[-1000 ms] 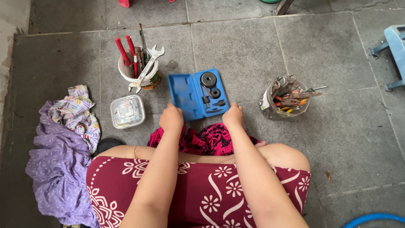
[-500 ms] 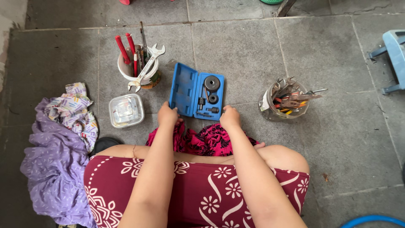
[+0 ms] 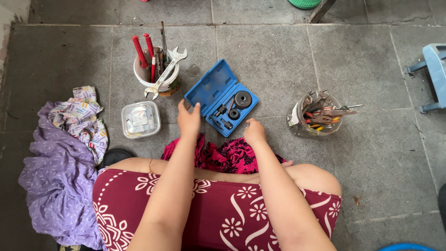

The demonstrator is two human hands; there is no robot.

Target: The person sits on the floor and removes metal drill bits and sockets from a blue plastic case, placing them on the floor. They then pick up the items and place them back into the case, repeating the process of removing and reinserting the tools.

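Blue tool case point(image 3: 218, 95) lies open on the grey floor, turned at an angle; left hand point(image 3: 189, 119) rests at its near-left edge with fingers spread, right hand point(image 3: 254, 131) sits just beside its near corner, fingers curled, grip on anything cannot be told. Judgement: steady the case by both near edges and keep it flat so the 2 black discs point(image 3: 239, 104) and small bits stay seated. Left of the case, a white cup point(image 3: 165, 83) holds a wrench and red-handled tools, a clear lidded box point(image 3: 141, 120) sits nearer; right of it, a clear jar point(image 3: 316, 116) holds pliers.

Matt blue plastic case point(image 3: 211, 88) with dark metal parts point(image 3: 242, 99) lies on rough grey stone floor point(image 3: 278, 51).
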